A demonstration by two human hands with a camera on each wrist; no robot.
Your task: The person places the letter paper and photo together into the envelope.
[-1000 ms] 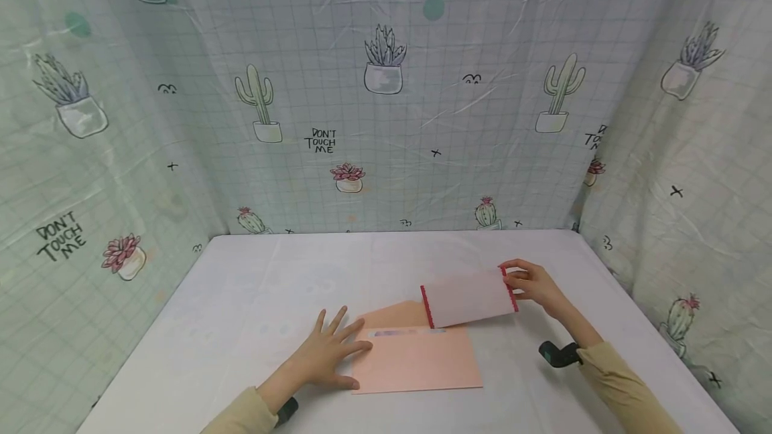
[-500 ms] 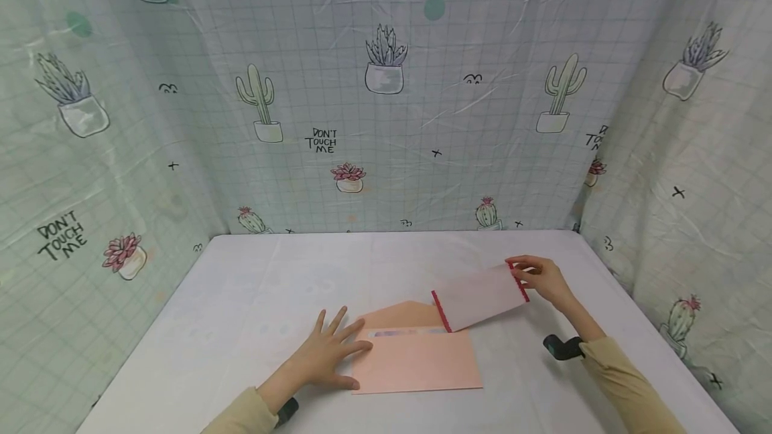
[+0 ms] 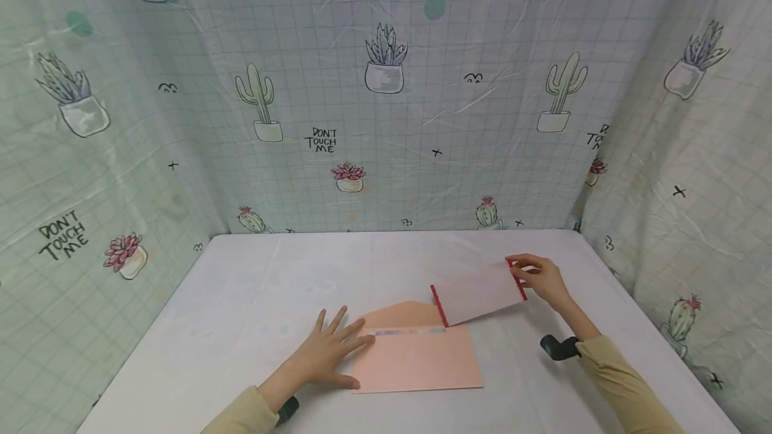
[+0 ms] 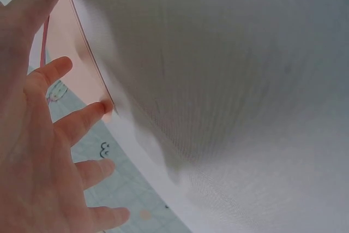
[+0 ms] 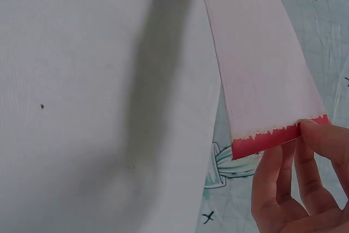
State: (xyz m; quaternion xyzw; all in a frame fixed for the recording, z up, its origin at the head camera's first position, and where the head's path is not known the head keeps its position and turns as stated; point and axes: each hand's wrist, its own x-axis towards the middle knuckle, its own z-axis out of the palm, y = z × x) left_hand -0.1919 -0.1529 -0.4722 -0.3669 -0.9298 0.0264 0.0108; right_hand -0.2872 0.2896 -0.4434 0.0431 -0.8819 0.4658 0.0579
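Observation:
A peach envelope (image 3: pixel 422 364) lies on the table with its pointed flap (image 3: pixel 398 315) spread out at the far side. Along its mouth shows a narrow strip (image 3: pixel 410 332) with purple print. My left hand (image 3: pixel 322 353), fingers spread, rests on the envelope's left edge; in the left wrist view, two fingertips and the thumb meet the envelope (image 4: pixel 82 53). Raised above the flap's right side is a pale pink card (image 3: pixel 476 293) with red ends. My right hand (image 3: pixel 543 281) pinches its right red end between thumb and fingers, as the right wrist view shows at the red strip (image 5: pixel 262 141).
A white cloth covers the table (image 3: pixel 271 280). Behind and at both sides hangs a curtain (image 3: pixel 386 126) printed with potted cacti. Dark wrist cameras (image 3: pixel 559 347) sit at both sleeves.
The pink card has moved right, tilting up at its right end, then shifted slightly back up and left. My left hand stays at the envelope, one finger moving slightly up.

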